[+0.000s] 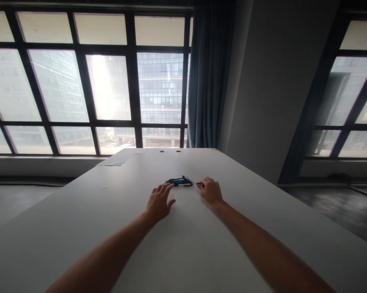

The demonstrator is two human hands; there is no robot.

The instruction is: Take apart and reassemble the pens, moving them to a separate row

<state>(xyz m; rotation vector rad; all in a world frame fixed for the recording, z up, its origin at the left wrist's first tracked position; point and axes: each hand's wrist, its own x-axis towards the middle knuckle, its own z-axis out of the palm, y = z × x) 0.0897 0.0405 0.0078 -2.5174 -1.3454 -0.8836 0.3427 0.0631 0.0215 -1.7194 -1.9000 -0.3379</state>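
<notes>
Blue-black cluster of pens (179,181) on white matte surface (183,244). Left hand (159,201) flat, released, fingertips touching cluster. Right hand (210,190) just beside cluster, loosely curled, holding nothing clear. Advise gathering from both ends.

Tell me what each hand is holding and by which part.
The left hand lies flat and open on the table, holding nothing. The right hand seems to pinch something small and dark at its fingertips, beside the pens; too small to tell.

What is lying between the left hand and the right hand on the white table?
In the head view, a small bundle of pens lies between the left hand and the right hand, near their fingers, on the white table.
</notes>
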